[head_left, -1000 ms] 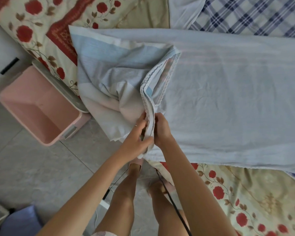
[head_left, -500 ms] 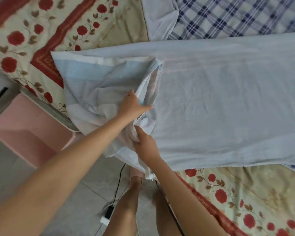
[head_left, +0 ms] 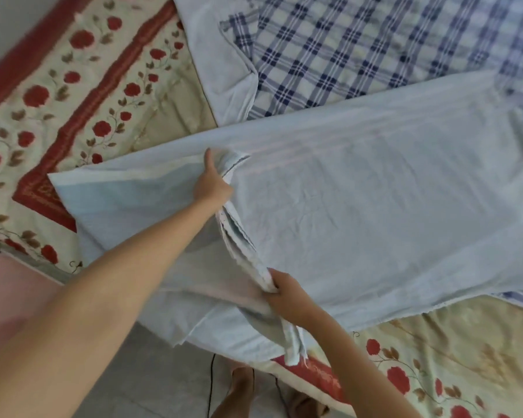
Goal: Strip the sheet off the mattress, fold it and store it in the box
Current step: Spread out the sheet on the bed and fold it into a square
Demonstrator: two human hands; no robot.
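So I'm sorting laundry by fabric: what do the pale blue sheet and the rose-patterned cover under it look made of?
The pale blue sheet looks like thin matte woven cotton or a blend: it creases finely and bunches softly. The rose-patterned cover looks thicker, faintly shiny, with stitched lines; perhaps quilted polyester.

We can read no text, label, brand or number anywhere; faint marks on the floral quilt's red border, lower centre, stay illegible.
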